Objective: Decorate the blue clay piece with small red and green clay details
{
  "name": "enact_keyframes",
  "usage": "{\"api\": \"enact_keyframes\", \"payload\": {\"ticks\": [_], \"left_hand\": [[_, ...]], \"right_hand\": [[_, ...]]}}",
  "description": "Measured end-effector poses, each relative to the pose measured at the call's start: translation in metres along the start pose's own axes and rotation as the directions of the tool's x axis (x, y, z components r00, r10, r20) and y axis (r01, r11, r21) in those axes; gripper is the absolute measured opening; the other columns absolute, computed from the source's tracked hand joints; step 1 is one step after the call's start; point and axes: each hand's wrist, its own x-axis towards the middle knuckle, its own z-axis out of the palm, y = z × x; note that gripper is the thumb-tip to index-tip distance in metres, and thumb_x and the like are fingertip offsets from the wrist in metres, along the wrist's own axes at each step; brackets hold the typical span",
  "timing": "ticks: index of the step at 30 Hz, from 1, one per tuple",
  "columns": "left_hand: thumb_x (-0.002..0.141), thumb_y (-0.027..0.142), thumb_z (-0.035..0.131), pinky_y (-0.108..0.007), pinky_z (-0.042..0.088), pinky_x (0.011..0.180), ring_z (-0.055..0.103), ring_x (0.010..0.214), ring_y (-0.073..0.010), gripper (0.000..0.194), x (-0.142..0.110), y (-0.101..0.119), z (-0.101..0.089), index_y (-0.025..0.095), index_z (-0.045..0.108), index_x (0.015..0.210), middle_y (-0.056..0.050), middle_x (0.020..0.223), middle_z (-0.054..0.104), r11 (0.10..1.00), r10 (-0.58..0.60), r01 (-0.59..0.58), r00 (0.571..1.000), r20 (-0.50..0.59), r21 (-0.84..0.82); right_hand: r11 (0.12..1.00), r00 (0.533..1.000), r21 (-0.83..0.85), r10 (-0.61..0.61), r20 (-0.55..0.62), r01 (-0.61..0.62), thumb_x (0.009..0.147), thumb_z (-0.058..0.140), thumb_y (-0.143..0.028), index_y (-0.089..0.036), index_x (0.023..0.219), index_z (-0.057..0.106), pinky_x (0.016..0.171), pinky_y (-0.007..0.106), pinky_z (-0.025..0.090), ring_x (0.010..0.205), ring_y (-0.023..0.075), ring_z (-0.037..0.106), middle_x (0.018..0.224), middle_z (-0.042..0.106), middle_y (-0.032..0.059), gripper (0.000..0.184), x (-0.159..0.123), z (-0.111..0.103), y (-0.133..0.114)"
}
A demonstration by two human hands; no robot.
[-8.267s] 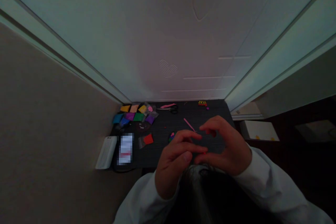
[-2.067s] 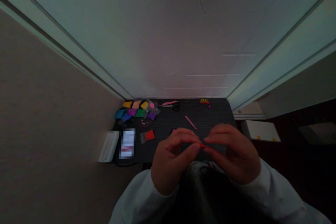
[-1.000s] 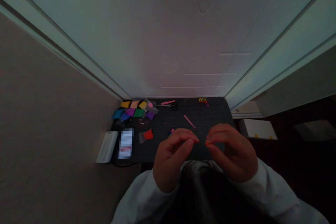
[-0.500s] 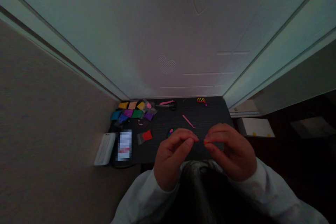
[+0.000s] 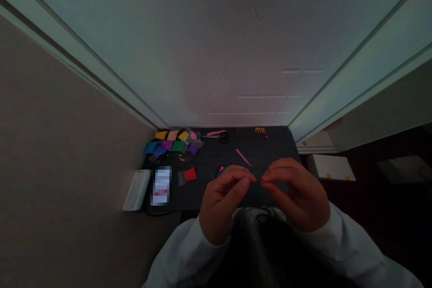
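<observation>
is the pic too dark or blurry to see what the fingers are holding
Head view: dim overall; the dark tabletop swallows detail, red at the right hand's fingertips is too small to identify, and any item at the left hand's is unclear; the phone screen is bright but pixelated.

Narrow gap between both hands (image 5: 259, 181)
</observation>
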Motion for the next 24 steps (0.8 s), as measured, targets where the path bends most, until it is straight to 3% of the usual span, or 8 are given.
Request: {"api": "enact_keyframes", "payload": {"ticks": [24], "left_hand": [[0.080,0.016,0.051,-0.027,0.039,0.079,0.053,0.083,-0.0158,0.014,-0.0013,-0.0029,0.0031,0.020,0.064,0.080,-0.002,0.081,0.060,1.000,0.010,-0.009,1.000,0.017,-0.026]], "right_hand": [[0.999,1.000,0.043,-0.012,-0.024,0.013,0.069,0.064,-0.006,-0.013,0.081,0.059,0.065,0.021,0.045,0.071,0.0094,0.055,0.074,0.058,0.0026,0.015,0.0011,0.0036,0.0032]]}}
